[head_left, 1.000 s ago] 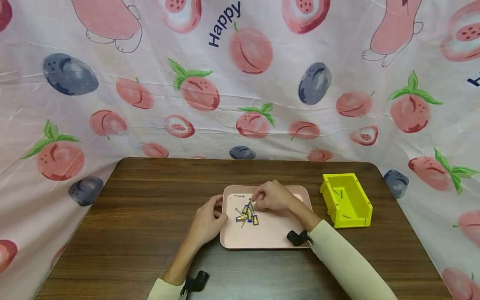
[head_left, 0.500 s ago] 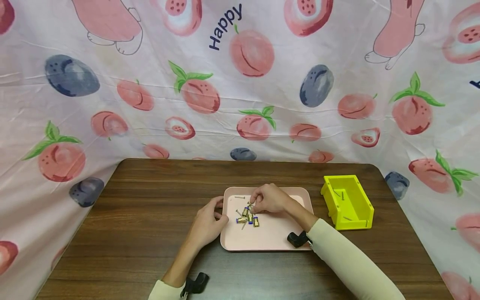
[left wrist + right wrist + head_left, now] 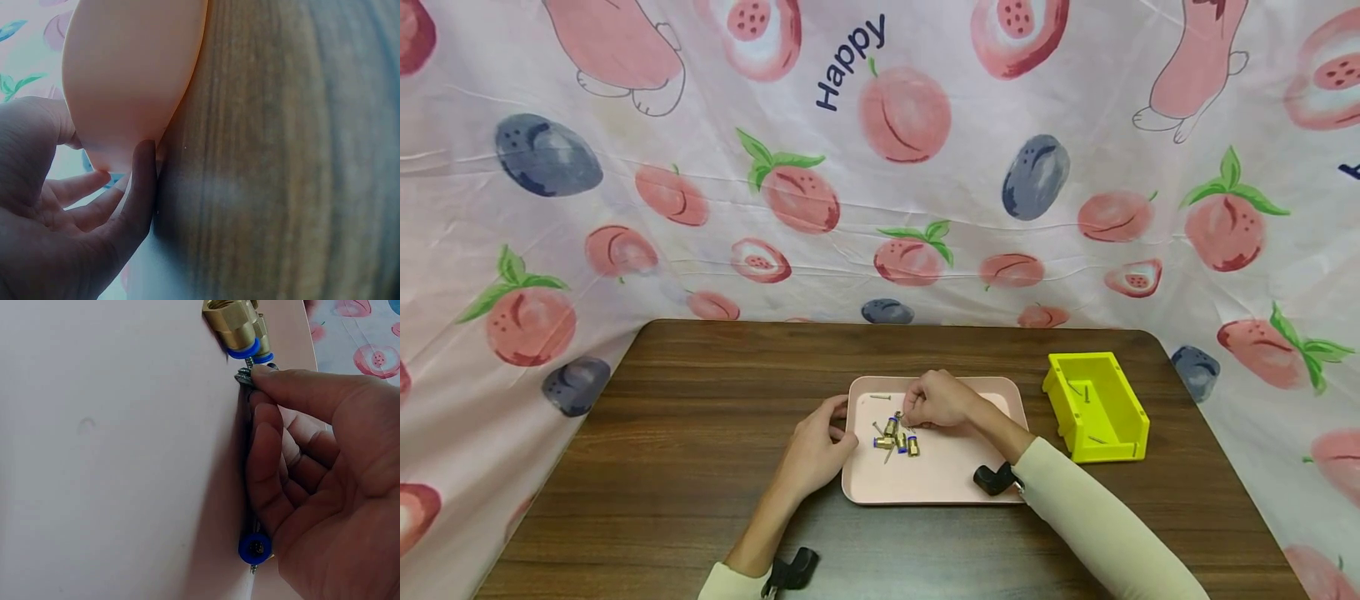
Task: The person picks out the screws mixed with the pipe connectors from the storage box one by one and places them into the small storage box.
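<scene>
My left hand [image 3: 816, 446] holds the left rim of a pink tray [image 3: 955, 475]. In the left wrist view, the thumb and fingers sit around the tray's edge [image 3: 134, 81]. Several brass push-in fittings [image 3: 884, 442] with blue collars lie clustered in the tray among loose screws [image 3: 880, 397]. At the cluster's upper right, my right hand [image 3: 938, 400] pinches a screw [image 3: 243, 377] between thumb and fingertips; its shank is mostly hidden. In the right wrist view, brass fittings [image 3: 231, 322] lie just beyond the fingertips, and a blue collar [image 3: 249, 549] shows beside the palm.
To the right of the tray stands a yellow bin [image 3: 1108, 452] with several screws [image 3: 1086, 394] in it. Both rest on a dark wooden table [image 3: 737, 375]. A fruit-print cloth [image 3: 700, 208] hangs behind and along the sides.
My right hand first shifts slightly down over the cluster, then stays about there while its fingertips work among the screws. My left hand keeps its place on the tray.
</scene>
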`<move>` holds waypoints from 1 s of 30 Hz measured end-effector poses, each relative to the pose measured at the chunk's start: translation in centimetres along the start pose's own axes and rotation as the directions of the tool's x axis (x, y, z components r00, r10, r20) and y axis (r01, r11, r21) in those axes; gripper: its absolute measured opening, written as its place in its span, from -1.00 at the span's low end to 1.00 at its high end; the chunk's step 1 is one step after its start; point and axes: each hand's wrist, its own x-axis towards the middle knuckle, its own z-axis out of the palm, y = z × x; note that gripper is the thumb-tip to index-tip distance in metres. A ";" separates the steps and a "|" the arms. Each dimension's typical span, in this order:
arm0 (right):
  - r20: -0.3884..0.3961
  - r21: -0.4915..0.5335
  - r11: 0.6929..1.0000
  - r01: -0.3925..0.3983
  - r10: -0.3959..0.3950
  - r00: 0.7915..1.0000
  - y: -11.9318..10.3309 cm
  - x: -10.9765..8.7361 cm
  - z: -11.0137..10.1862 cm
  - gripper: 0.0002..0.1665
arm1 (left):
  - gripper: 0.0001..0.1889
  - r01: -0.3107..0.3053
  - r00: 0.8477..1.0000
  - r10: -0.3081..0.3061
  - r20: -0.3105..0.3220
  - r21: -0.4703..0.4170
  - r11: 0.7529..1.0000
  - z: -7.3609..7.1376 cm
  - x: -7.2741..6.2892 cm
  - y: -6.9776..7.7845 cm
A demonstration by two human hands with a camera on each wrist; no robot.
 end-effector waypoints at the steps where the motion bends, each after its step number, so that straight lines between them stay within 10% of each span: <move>1: 0.003 0.002 1.000 0.000 0.000 1.000 0.0 0.0 0.0 -0.84 | -0.36 0.007 1.000 -0.007 0.005 0.003 1.000 0.0 0.0 0.0; 17: 0.000 -0.011 0.999 0.030 -0.030 1.000 0.3 0.3 0.3 -0.89 | -0.36 0.006 1.000 -0.006 0.012 -0.006 1.000 -0.1 0.2 0.0; 25: 0.017 -0.015 0.999 0.040 -0.040 0.999 0.1 0.3 0.2 -0.86 | -0.37 -0.122 0.992 0.121 -0.032 -0.028 0.992 0.3 0.5 -1.5; 30: 0.030 0.001 0.997 0.072 -0.072 0.997 0.0 0.2 0.1 -0.87 | -0.37 -0.073 0.997 0.073 -0.016 -0.032 0.997 0.0 0.3 -0.8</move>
